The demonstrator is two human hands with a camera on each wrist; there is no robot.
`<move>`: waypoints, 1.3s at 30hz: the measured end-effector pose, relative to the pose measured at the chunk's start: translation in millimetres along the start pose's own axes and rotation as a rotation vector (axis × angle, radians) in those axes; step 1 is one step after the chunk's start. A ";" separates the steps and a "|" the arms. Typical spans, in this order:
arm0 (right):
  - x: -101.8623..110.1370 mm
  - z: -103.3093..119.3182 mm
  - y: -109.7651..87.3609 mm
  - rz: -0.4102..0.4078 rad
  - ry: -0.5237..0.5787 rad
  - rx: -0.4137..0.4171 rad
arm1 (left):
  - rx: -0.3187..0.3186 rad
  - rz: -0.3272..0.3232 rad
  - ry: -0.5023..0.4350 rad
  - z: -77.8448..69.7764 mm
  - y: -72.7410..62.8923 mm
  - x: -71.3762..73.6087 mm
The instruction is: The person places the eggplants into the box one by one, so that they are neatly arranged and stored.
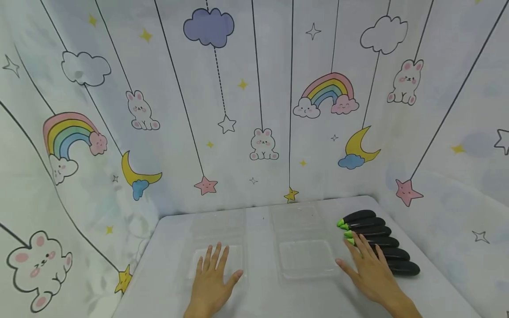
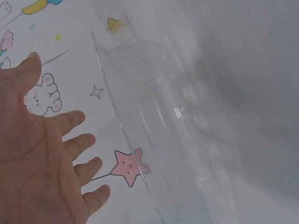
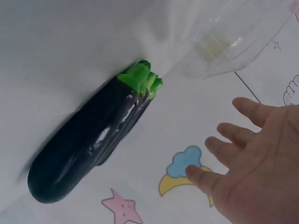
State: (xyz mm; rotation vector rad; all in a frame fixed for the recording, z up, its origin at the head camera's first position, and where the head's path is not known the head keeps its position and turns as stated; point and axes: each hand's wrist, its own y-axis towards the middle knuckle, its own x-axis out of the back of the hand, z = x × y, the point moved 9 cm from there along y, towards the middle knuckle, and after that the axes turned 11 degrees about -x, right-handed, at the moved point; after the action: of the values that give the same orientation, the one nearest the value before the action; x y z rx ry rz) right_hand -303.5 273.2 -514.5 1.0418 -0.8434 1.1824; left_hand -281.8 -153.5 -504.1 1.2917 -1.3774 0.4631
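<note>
Soft, even, slightly grey light spreads over my desk point(image 1: 258, 296), its source out of sight, and the printed cloth point(image 1: 230, 163) behind looks pale and flat. Only faint, soft-edged shadows lie beside my left hand point(image 1: 212, 280) and right hand point(image 1: 370, 274). The clear containers point(image 1: 306, 258) nearly wash out against the white; from my left wrist they show small, hard glints, next to a broad dim patch. From my right wrist, glossy streaks shine on the dark eggplants point(image 3: 74, 144). Both wrist views are dimmer and hazier, softening fine detail, while the head view looks stretched towards its left edge
</note>
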 end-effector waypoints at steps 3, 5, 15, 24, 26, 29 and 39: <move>1.2 -6.1 -0.3 -0.002 0.004 -0.010 | 0.002 0.021 -0.016 -6.5 4.0 -1.4; 1.2 -10.0 -0.6 -0.003 -0.002 -0.015 | -0.014 0.024 -0.010 -9.5 6.1 -4.0; 3.5 -23.8 -2.5 -0.029 -0.022 -0.028 | -0.031 0.048 -0.064 -26.0 14.5 -16.2; 3.7 -27.6 -3.6 -0.017 -0.018 -0.037 | -0.070 0.049 -0.086 -33.2 18.4 -25.5; 4.5 -30.2 -4.7 -0.028 -0.011 -0.030 | -0.071 0.048 -0.107 -37.7 20.5 -23.1; 6.2 -35.0 -5.0 -0.049 -0.011 -0.032 | -0.059 0.049 -0.128 -42.5 23.2 -22.4; 7.0 -52.1 -1.5 -0.073 -0.046 -0.091 | -0.034 0.076 -0.181 -53.3 32.6 -29.7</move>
State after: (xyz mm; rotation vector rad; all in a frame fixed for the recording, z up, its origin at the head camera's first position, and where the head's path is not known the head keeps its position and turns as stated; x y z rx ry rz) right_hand -301.1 324.7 -524.8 1.0204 -0.8798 1.0530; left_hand -293.4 -85.3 -502.1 1.2817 -1.5833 0.3796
